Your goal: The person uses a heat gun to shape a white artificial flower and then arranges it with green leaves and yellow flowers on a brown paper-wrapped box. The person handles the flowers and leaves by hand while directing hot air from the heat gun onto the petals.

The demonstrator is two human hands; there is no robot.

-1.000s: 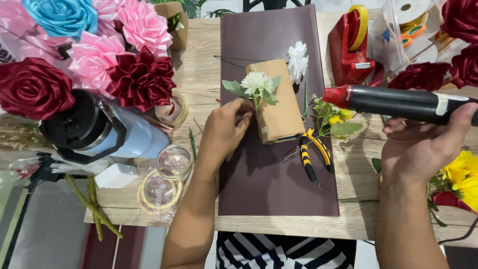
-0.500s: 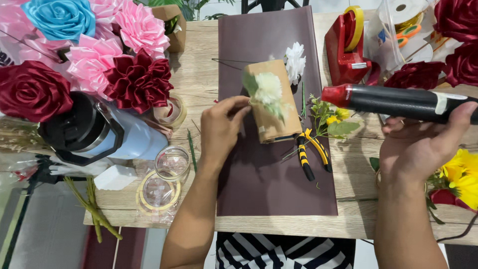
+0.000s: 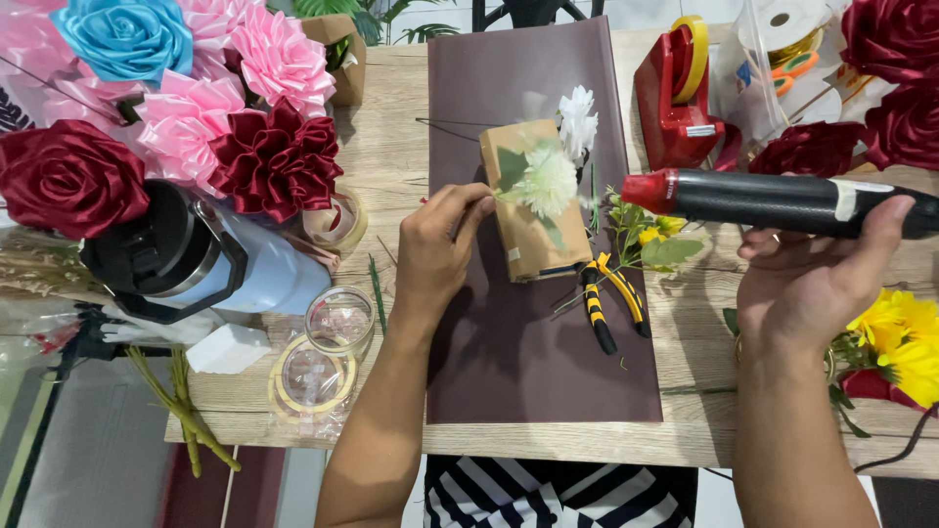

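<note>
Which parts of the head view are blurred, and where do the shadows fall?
In the head view, the white flower held by the left hand is smeared by motion, while the glue gun in the right hand stays sharp; soft shadows of both forearms fall on the brown mat.

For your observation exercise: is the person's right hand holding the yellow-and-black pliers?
No. The right hand grips a black glue gun with a red tip, while the pliers lie untouched on the mat.
</note>
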